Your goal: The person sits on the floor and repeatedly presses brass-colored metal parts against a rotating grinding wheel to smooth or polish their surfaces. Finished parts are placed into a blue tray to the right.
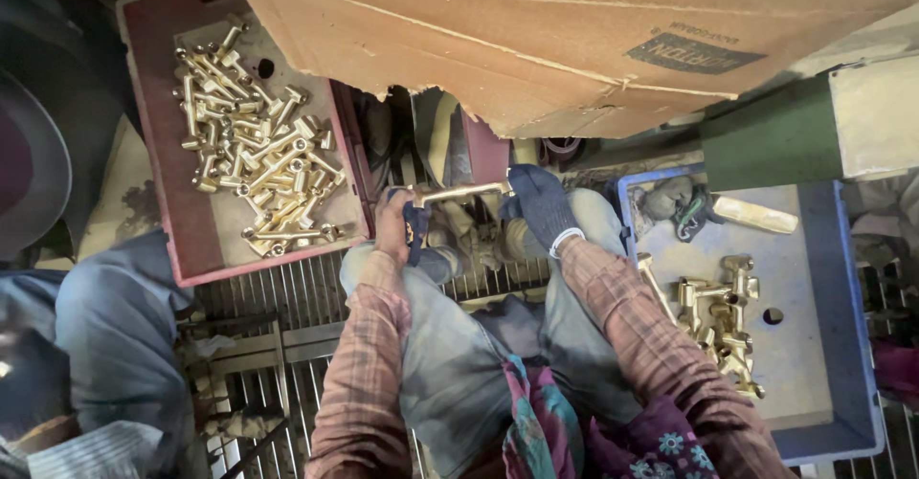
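Hands meet over the person's lap in the head view: the left hand [392, 225] and the gloved right hand [541, 201] each close around 1 end of a long brass fitting [459, 192], between a red crate [153, 154] of brass fittings [254, 144] and a blue crate [842, 345]

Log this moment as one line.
left hand: grips brass fitting | right hand: gloved, holds other end | red crate: many fittings | blue crate: few

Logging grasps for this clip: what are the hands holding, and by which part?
Both hands hold one long brass fitting crosswise. The left hand grips its left end, with a dark cloth; the gloved right hand grips its right end.
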